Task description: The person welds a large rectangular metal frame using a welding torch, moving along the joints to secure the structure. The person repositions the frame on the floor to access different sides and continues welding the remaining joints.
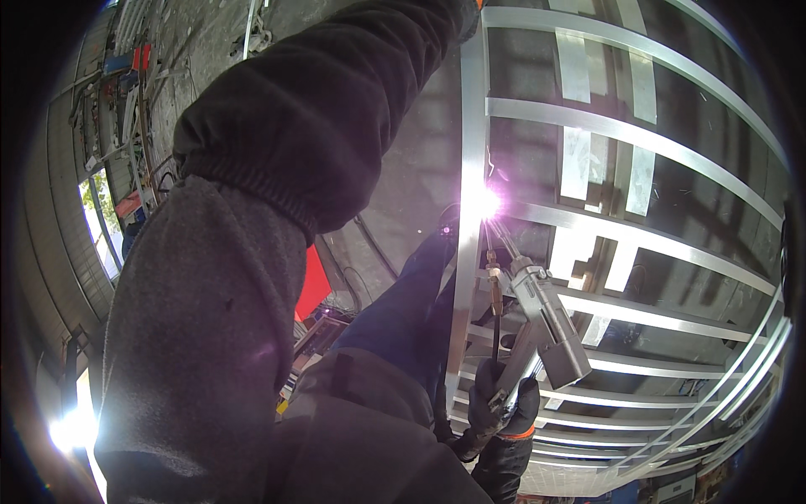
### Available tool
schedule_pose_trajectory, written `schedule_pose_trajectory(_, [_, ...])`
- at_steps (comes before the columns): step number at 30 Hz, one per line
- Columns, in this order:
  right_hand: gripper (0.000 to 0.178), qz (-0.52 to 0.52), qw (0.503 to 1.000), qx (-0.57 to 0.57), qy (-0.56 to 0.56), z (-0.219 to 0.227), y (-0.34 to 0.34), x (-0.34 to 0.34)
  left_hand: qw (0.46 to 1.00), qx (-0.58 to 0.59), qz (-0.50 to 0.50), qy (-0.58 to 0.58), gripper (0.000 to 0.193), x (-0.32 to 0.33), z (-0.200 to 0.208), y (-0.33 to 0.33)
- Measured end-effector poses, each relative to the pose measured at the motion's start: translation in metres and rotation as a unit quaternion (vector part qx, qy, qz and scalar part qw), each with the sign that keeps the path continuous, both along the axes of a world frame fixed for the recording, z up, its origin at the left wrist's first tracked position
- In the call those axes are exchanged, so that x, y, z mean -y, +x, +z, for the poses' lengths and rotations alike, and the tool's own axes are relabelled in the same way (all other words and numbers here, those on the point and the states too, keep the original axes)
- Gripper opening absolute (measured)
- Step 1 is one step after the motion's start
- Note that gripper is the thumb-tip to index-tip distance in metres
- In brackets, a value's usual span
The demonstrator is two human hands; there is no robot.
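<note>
My right hand (504, 403), in a black glove with an orange cuff edge, is closed round the handle of a grey welding gun (550, 319). The gun's nozzle points up to a joint, where a glaring pink-white light (483, 202) hides the metal. A thin wire feed tube (494, 290) runs alongside the nozzle to the same spot. The joint lies between a long silver metal rail (473, 109) and one of several crossbars (638, 231) of a frame. My left arm (327, 109) reaches far forward; its gloved hand (472, 15) is at the rail's far end, fingers hidden.
The ladder-like frame fills the right side, with flat pale strips (575, 160) beneath it. My blue-clad leg (399, 286) stands left of the rail. A red panel (313, 284) and cables lie on the grey floor. Metal stock (130, 118) is along the left wall.
</note>
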State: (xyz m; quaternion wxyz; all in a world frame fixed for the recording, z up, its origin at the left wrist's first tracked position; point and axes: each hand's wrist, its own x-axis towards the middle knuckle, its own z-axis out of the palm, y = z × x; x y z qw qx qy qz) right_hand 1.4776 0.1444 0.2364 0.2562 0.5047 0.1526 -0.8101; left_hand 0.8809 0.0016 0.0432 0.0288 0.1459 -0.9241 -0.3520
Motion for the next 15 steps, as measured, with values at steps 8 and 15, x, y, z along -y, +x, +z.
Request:
schedule_pose_trajectory(8, [0.069,-0.109,0.986,-0.006,-0.123,-0.019,0.038,-0.003,1.0,-0.002,0.002,0.009,0.055,-0.001,0.002,0.0])
schedule_pose_trajectory(15, [0.08,0.013,0.997,0.044,0.06,0.0,0.017,0.011,1.0,-0.003,0.004,0.014,0.056,-0.002,0.002,-0.001])
